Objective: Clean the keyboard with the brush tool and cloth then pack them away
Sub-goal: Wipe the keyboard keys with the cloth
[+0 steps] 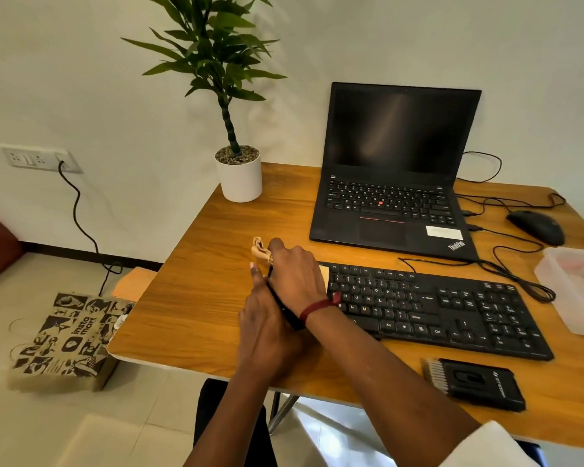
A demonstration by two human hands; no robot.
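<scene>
Right hand [295, 276] curled, pinching beige cloth [260, 251] off left end of keyboard [452, 308], left hand [267, 328] against slim black tool [282, 306], its grip not discernible, brush tool [476, 382] on desk [199, 298] before keyboard, laptop [395, 170] behind.

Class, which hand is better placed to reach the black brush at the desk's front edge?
Right. The brush lies close beside the right forearm, while the left hand sits further away, with the right hand and wrist crossing over it.
</scene>
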